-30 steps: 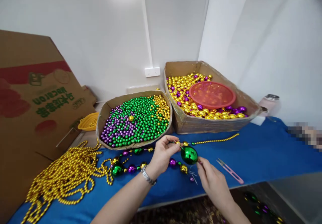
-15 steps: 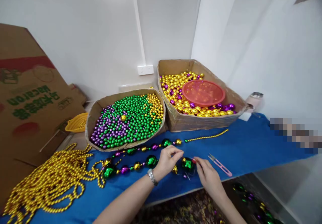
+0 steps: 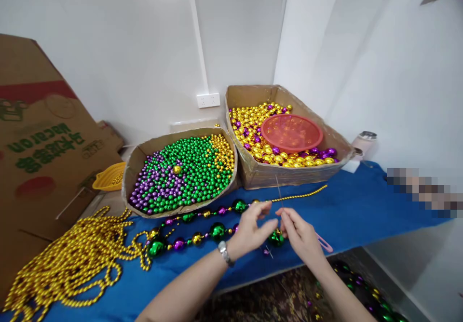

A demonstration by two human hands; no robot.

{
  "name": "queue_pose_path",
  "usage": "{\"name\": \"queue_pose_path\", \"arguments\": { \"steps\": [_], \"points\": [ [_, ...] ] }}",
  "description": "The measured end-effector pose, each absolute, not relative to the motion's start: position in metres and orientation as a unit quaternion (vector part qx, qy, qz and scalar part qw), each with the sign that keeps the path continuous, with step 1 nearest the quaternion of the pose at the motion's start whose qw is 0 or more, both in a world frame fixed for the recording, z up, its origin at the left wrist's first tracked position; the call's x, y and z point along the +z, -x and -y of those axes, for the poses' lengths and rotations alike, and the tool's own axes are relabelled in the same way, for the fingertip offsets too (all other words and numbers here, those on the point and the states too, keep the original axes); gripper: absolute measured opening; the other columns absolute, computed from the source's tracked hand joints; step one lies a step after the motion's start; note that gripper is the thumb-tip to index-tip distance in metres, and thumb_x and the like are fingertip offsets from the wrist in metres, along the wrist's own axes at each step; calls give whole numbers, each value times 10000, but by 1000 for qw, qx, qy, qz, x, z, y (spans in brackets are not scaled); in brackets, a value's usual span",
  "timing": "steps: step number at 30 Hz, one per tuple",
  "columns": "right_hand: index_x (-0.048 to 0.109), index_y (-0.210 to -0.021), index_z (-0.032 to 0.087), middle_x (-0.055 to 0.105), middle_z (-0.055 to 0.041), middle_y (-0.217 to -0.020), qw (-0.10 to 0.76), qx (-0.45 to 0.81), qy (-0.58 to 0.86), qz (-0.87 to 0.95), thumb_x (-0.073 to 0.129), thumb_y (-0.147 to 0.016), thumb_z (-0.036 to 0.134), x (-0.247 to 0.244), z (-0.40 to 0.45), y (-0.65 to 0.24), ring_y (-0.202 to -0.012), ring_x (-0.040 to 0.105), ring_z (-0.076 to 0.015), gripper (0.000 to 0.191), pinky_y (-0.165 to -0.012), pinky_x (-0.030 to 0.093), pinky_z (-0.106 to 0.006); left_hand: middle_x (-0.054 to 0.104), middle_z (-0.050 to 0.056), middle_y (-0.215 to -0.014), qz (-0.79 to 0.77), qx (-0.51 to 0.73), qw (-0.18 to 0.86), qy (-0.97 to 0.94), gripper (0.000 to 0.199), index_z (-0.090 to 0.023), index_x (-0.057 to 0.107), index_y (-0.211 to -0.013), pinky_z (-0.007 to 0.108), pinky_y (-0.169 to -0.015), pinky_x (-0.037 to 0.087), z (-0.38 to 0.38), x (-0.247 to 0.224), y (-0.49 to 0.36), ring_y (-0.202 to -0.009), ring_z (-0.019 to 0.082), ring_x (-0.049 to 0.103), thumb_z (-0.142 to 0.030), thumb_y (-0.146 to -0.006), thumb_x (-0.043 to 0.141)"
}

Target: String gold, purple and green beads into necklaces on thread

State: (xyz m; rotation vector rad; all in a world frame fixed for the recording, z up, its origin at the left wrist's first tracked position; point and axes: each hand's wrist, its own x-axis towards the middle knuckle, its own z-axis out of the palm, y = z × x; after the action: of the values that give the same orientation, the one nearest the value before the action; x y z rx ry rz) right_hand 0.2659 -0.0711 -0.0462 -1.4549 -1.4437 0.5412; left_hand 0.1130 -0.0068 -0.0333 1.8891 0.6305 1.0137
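My right hand (image 3: 299, 234) pinches a long thin needle (image 3: 279, 189) that points up from the fingertips. Close beside it, my left hand (image 3: 251, 231) has thumb and fingers apart, with nothing visible in it; a metal-banded watch is on that wrist. Below and between the hands lie a large green bead (image 3: 276, 238) and a small purple bead (image 3: 266, 251). A bead garland (image 3: 217, 232) of green, gold and purple balls runs off to the left, partly behind my left hand. Pink-handled scissors (image 3: 324, 243) lie partly hidden behind my right hand.
A carton of small beads (image 3: 186, 172) and a larger carton (image 3: 249, 177) of gold and purple balls, with a red basin (image 3: 292, 133) in it, stand behind. Gold bead strings (image 3: 72, 264) heap at left on the blue cloth (image 3: 361, 206). A bottle (image 3: 365, 142) stands right.
My left hand has opened out of its pinch. My right hand has risen slightly, with the needle now upright in its fingers, and it covers part of the scissors.
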Motion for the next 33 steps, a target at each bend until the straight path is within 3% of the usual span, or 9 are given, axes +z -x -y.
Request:
{"name": "queue_pose_path", "arguments": {
  "steps": [6,8,12,17,27,33],
  "points": [
    [561,-941,207,439,67,-526,575,266,572,522,415,-935,439,-27,69,-270,-459,458,-94,274,-454,395,-202,571,110,-1229,-238,240,333,-880,564,-209,459,-1302,419,-983,401,22,-76,-130,-1123,262,526,-459,-809,572],
    [558,-916,205,430,66,-532,610,266,558,496,427,-927,460,-20,68,-273,-467,451,-92,287,-458,389,-205,585,99,-1181,-238,191,284,-909,555,-221,494,-1255,412,-943,427,23,-82,-135,-1072,268,544,-497,-782,585],
    [582,-899,200,415,66,-545,675,243,536,445,514,-885,470,-5,66,-290,-486,444,-86,279,-475,375,-209,605,75,-1050,-275,119,193,-934,340,-222,560,-1104,380,-845,467,17,-87,-138,-942,249,567,-418,-828,520],
    [582,-871,205,358,81,-544,756,183,516,360,570,-850,483,-2,65,-324,-480,366,-67,279,-464,321,-195,583,72,-1030,-336,82,145,-927,318,-212,541,-1075,362,-805,477,0,-84,-125,-958,255,544,-395,-816,522],
    [610,-882,184,371,79,-519,744,205,538,340,596,-814,515,-29,66,-324,-451,376,-70,338,-427,314,-204,556,101,-1030,-401,8,87,-912,384,-193,539,-1008,389,-725,494,-4,-82,-109,-961,293,547,-524,-820,483],
    [605,-905,176,473,55,-564,749,200,545,319,616,-797,512,-25,68,-329,-460,400,-63,353,-409,296,-180,551,104,-1037,-407,7,96,-909,414,-203,528,-1052,390,-728,495,-6,-79,-106,-981,295,539,-542,-816,491]
  ]
}}
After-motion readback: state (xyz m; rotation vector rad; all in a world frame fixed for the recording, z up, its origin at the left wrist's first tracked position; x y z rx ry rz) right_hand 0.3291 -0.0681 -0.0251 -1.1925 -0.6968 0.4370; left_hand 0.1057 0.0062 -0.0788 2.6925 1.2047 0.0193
